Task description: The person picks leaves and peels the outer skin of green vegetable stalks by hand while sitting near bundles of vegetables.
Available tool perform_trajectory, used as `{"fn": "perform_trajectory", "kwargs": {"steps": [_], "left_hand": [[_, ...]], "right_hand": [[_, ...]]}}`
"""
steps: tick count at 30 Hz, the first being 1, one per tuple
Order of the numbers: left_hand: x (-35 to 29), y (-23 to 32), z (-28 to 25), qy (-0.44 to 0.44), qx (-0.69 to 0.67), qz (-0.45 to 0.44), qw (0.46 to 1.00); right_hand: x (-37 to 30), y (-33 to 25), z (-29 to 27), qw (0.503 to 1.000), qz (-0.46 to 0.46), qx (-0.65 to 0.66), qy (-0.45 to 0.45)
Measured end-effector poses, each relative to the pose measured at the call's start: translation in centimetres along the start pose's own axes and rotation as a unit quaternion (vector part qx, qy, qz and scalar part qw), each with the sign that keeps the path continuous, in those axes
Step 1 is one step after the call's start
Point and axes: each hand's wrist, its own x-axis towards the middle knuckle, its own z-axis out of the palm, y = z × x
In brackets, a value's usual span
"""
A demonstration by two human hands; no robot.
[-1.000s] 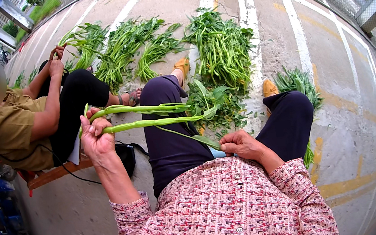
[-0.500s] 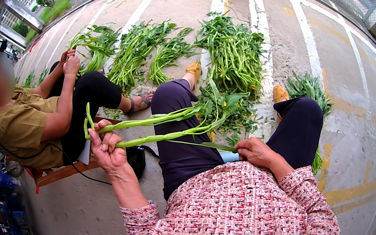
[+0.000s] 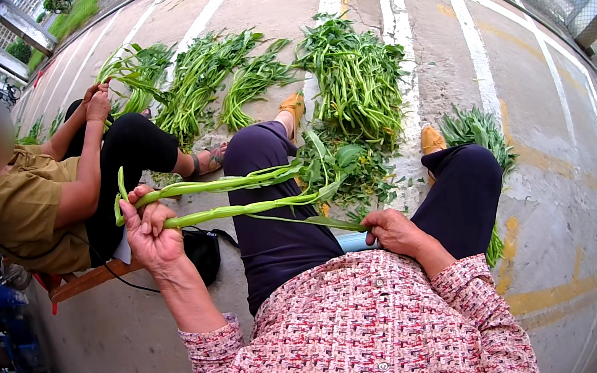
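Note:
My left hand [image 3: 153, 227] is closed around long green water spinach stems [image 3: 237, 211], lifted over my left thigh. Their bent ends stick up past my fingers, and their leafy tips [image 3: 322, 163] reach to the right between my knees. With thumb and fingers pinched together, my right hand [image 3: 397, 237] grips the end of a long narrow leaf [image 3: 335, 223] joined to the stems, close to my lap. Beyond the tips, loose leaves and scraps [image 3: 359, 177] lie on the ground between my feet.
A large water spinach heap [image 3: 357, 85] lies ahead, with more bundles [image 3: 201, 77] to its left and a leafy pile [image 3: 476, 137] by my right foot. At left, a seated person [image 3: 31, 203] handles stems. A black bag [image 3: 202, 255] lies beside my left leg.
The whole view has shifted slightly, so everything sits a little further left. Both hands keep the same hold on the stems and the leaf.

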Motion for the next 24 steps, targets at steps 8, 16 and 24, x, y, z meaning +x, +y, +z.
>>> {"fn": "perform_trajectory", "kwargs": {"steps": [8,16,24], "left_hand": [[0.3,-1.1,1.3,0.025,0.036,0.029,0.999],[0.4,-1.0,1.2,0.063,0.038,0.043,0.996],[0.5,-0.6,0.7,0.069,0.033,0.047,0.996]], "right_hand": [[0.6,0.6,0.2,0.995,-0.016,-0.069,0.076],[1.0,0.3,-0.5,0.991,-0.015,0.029,0.127],[1.7,1.4,-0.2,0.985,-0.016,0.089,0.148]]}}
